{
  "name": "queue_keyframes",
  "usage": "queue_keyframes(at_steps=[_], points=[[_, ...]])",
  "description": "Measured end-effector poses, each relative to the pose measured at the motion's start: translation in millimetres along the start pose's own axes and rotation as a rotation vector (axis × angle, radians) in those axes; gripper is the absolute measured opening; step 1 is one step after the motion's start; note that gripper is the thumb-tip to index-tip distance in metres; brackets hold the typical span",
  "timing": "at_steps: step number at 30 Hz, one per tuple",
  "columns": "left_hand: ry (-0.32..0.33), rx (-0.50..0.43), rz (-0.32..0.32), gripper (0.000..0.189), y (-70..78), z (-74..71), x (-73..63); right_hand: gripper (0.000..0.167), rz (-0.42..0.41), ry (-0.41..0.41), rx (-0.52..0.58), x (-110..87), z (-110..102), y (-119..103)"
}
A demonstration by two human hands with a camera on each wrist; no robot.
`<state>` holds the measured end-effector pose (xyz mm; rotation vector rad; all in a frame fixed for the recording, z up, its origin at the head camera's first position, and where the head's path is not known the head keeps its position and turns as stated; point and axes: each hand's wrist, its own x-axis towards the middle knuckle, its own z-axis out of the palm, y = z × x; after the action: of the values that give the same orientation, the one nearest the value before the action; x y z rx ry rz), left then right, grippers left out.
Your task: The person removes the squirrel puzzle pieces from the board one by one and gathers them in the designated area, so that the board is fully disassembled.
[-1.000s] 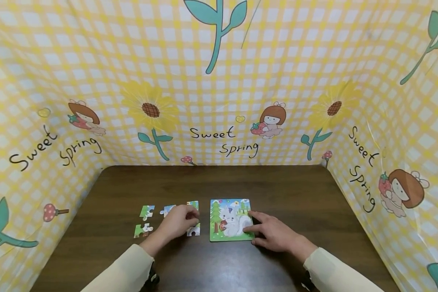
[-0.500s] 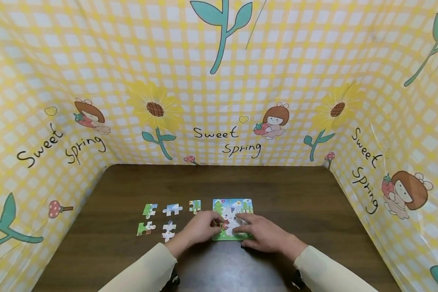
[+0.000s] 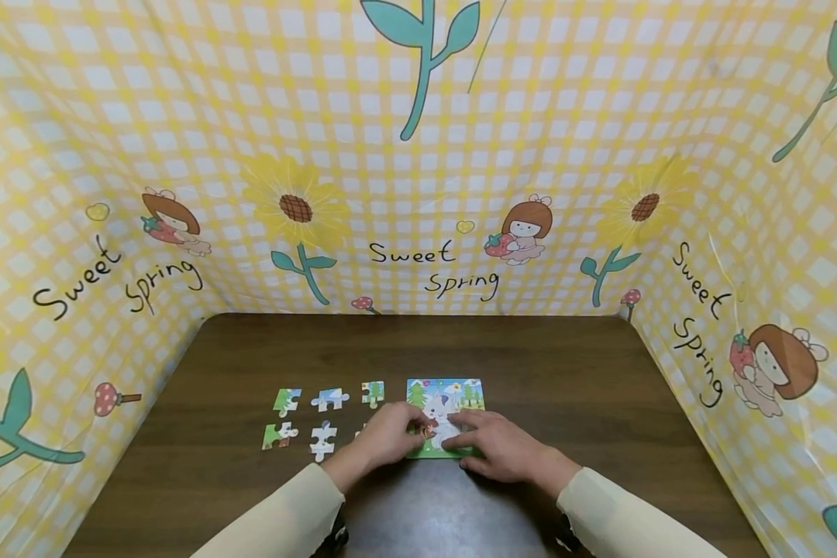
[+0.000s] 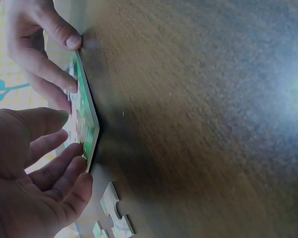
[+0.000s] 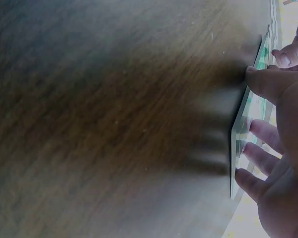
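Observation:
A square squirrel-picture puzzle board [image 3: 469,394] lies flat on the dark table. My left hand [image 3: 389,434] is over its left side; in the left wrist view the bent fingers [image 4: 75,151] touch the board's surface near the corner, with the thumb apart from them. From the other side, my right hand [image 3: 505,443] rests spread fingers [image 5: 260,156] on the picture, and its thumb lies at the front edge. Loose jigsaw pieces lie left of the board, among them a white piece [image 3: 324,440] and a green tree piece [image 3: 373,392]. One piece [image 4: 111,203] is partly hidden behind my left hand in the head view.
More loose pieces, including a green-and-white piece [image 3: 287,400] and a blue-sky piece [image 3: 331,399], lie further left on the table [image 3: 530,349]. Yellow checked cloth [image 3: 418,178] stands as walls round the back and both sides.
My left hand has moved right, from the loose pieces to the board. The right hand has slid left from the board's right edge further onto the picture. Over the last half second both hands barely move.

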<state>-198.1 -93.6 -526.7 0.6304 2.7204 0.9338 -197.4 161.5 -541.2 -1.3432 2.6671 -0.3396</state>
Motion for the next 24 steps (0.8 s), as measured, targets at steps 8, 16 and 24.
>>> queue_keyframes(at_steps=[8, 16, 24], points=[[-0.032, -0.003, -0.023, 0.019, -0.6, -3.4, 0.2, 0.037, 0.014, -0.015, 0.004, 0.1, -1.1, -0.9], [0.005, -0.045, -0.018, 0.022, -1.0, -6.4, 7.5, 0.037, 0.029, -0.019, 0.007, 0.9, -0.7, -0.8], [-0.011, -0.175, -0.074, 0.022, -1.1, -6.8, 8.1, 0.037, 0.033, -0.025, 0.029, -1.2, 0.3, -1.8]])
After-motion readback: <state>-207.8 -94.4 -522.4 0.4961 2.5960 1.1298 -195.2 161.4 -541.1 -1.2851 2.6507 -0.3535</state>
